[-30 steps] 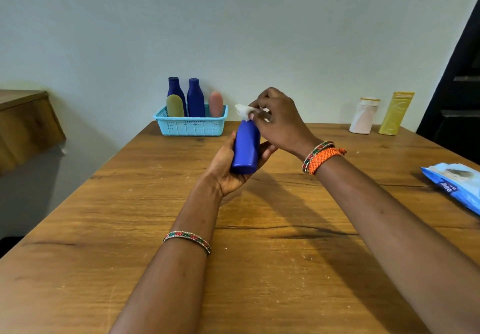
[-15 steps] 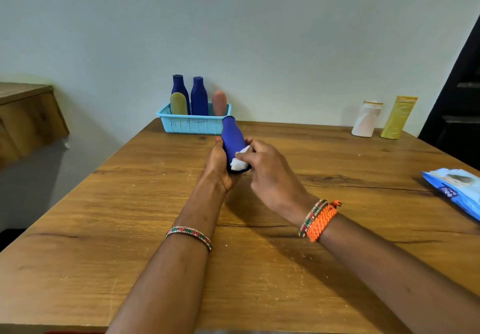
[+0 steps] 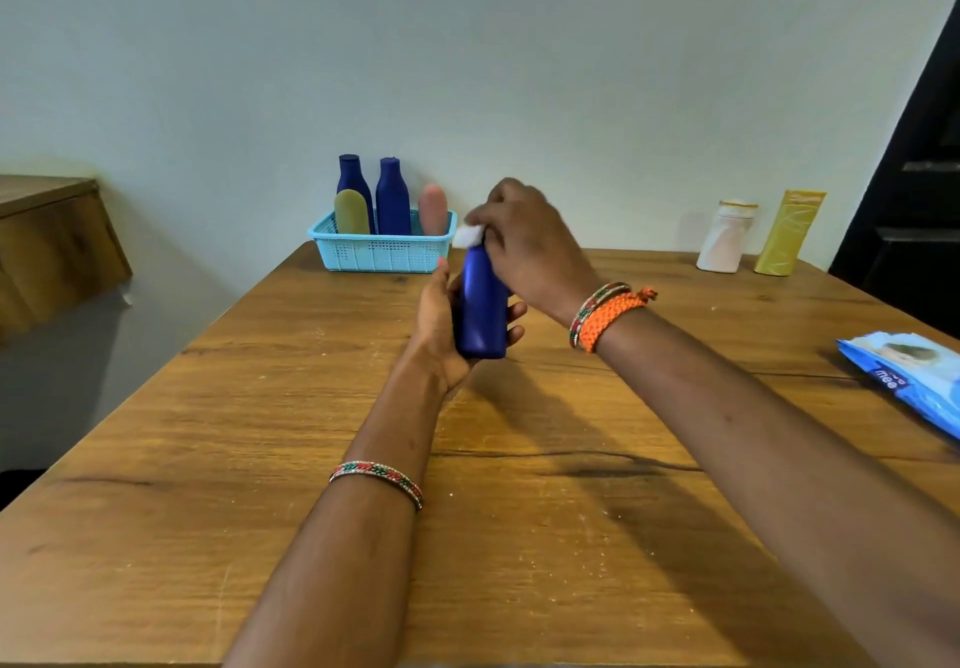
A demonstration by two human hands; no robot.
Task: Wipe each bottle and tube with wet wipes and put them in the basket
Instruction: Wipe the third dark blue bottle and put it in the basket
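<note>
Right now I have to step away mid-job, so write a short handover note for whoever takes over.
Left hand grips the dark blue plastic bottle upright above the wooden table. Right hand pinches a white wet wipe at the bottle's top.
Done: two blue bottles, an olive tube and a pink tube stand in the light blue plastic basket.
Left: finish this bottle and basket it, then wipe the white bottle and yellow tube at the far right. Blue wipes pack lies at the right edge.
</note>
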